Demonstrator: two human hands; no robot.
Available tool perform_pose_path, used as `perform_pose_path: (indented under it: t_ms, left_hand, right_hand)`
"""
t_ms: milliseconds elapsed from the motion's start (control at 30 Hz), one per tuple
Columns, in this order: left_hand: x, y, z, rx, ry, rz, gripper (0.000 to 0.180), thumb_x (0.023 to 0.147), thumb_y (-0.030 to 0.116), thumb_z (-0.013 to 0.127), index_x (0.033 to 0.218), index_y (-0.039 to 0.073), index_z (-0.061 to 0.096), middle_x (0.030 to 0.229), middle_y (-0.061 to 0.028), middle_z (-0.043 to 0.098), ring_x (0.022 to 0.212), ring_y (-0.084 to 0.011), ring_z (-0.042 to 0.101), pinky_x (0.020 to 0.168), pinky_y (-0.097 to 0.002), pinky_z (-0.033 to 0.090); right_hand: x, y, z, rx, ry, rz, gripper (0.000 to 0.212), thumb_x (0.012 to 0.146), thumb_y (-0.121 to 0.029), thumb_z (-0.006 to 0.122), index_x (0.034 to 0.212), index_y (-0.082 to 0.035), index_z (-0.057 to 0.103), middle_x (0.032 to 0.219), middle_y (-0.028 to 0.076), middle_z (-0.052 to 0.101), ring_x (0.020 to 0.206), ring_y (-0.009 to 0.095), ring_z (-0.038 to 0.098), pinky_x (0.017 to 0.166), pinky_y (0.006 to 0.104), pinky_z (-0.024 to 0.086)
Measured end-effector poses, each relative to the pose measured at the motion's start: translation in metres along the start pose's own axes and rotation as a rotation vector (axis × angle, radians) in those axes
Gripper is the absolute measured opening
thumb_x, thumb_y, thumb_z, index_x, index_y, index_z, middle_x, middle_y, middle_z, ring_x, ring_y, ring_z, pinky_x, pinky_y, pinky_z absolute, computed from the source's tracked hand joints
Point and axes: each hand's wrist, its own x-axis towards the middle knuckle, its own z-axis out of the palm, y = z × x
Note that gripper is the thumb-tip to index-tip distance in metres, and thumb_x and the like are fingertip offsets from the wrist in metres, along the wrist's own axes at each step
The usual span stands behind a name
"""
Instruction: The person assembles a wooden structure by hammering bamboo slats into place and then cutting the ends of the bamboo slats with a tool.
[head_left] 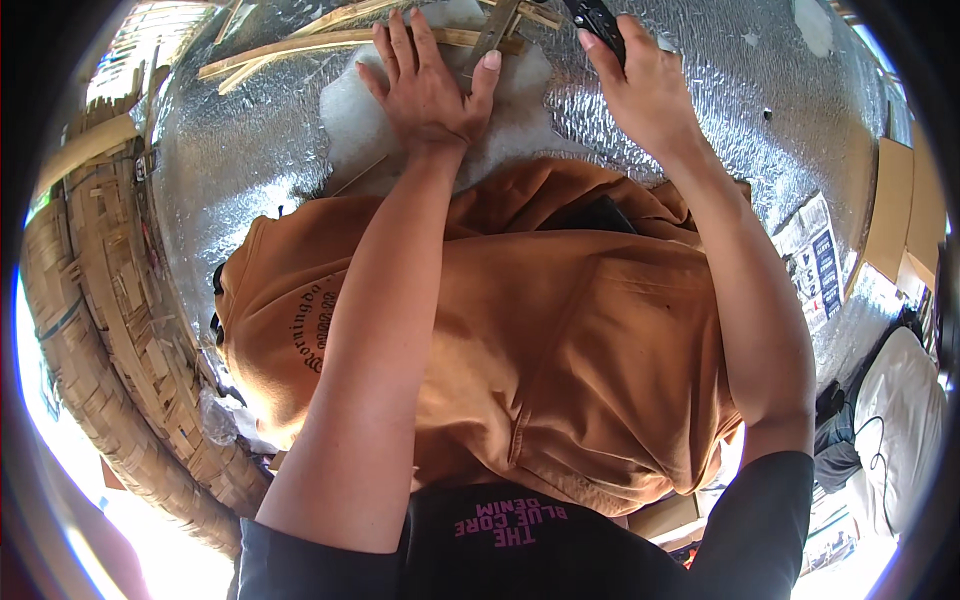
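My left hand (pixel 425 95) lies palm down with fingers spread, across a thin bamboo strip (pixel 300 43). Under it is a patch of white, foam-like material (pixel 365 120). Close to my left thumb, a narrow grey metal blade (pixel 490 42) slants up and out of the top edge. My right hand (pixel 645 90) is closed round the black handle of a tool (pixel 598 22), to the right of the strips. The tool's far end is cut off by the top edge, so I cannot tell whether the blade belongs to it.
Crinkled silver foil sheeting (pixel 820 110) covers the surface ahead. Brown cloth (pixel 560 330) with a dark object (pixel 600 215) in its folds spreads beneath my forearms. Rolled woven bamboo matting (pixel 110 320) stands at the left; cardboard (pixel 890 210) and a pale bag (pixel 900 420) are at the right.
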Motion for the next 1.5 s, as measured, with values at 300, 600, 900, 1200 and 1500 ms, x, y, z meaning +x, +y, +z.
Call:
perform_pose_path:
  t_ms: [300, 600, 900, 1200, 1500]
  left_hand:
    - [0.002, -0.005, 0.0, -0.082, 0.02, 0.078, 0.086, 0.093, 0.062, 0.047, 0.157, 0.006, 0.03, 0.163, -0.0226, 0.025, 0.152, -0.0441, 0.014, 0.116, -0.0683, 0.007]
    - [0.011, -0.018, -0.018, -0.173, -0.099, 0.115, 0.092, 0.093, 0.067, 0.048, 0.159, 0.009, 0.024, 0.166, -0.0189, 0.017, 0.154, -0.0415, 0.004, 0.116, -0.0698, 0.003]
    - [0.047, -0.015, -0.042, 0.087, -0.115, 0.266, 0.084, 0.082, 0.059, 0.073, 0.142, 0.008, 0.044, 0.146, -0.0161, 0.048, 0.147, -0.04, 0.031, 0.112, -0.0761, 0.016]
    - [0.051, 0.012, -0.052, 0.177, -0.093, 0.156, 0.065, 0.09, 0.044, 0.073, 0.137, 0.007, 0.049, 0.127, -0.009, 0.067, 0.13, -0.0267, 0.058, 0.111, -0.057, 0.035]
    - [0.08, 0.002, -0.075, 0.061, -0.243, 0.427, 0.073, 0.088, 0.008, 0.071, 0.153, 0.018, 0.037, 0.139, -0.0225, 0.055, 0.128, -0.0441, 0.052, 0.119, -0.0575, 0.028]
  right_hand:
    - [0.011, 0.022, 0.028, 0.065, 0.013, 0.016, 0.057, 0.106, -0.046, 0.043, 0.119, 0.008, 0.055, 0.085, 0.029, 0.067, 0.074, 0.044, 0.068, 0.065, 0.0518, 0.055]
    - [0.012, 0.033, 0.019, 0.221, -0.008, 0.051, 0.054, 0.106, -0.044, 0.042, 0.12, 0.007, 0.055, 0.089, 0.028, 0.066, 0.082, 0.044, 0.067, 0.07, 0.0534, 0.054]
    - [0.011, 0.025, 0.014, 0.26, 0.041, 0.03, 0.051, 0.105, -0.042, 0.046, 0.118, 0.007, 0.057, 0.095, 0.03, 0.066, 0.088, 0.044, 0.067, 0.073, 0.0535, 0.053]
    - [0.014, 0.03, 0.014, 0.272, -0.106, 0.123, 0.051, 0.105, -0.041, 0.047, 0.12, 0.006, 0.058, 0.094, 0.029, 0.067, 0.086, 0.043, 0.068, 0.074, 0.0518, 0.054]
    - [0.015, 0.034, 0.026, 0.104, 0.045, 0.05, 0.046, 0.101, -0.05, 0.052, 0.107, -0.004, 0.057, 0.072, 0.018, 0.069, 0.075, 0.038, 0.072, 0.072, 0.0474, 0.055]
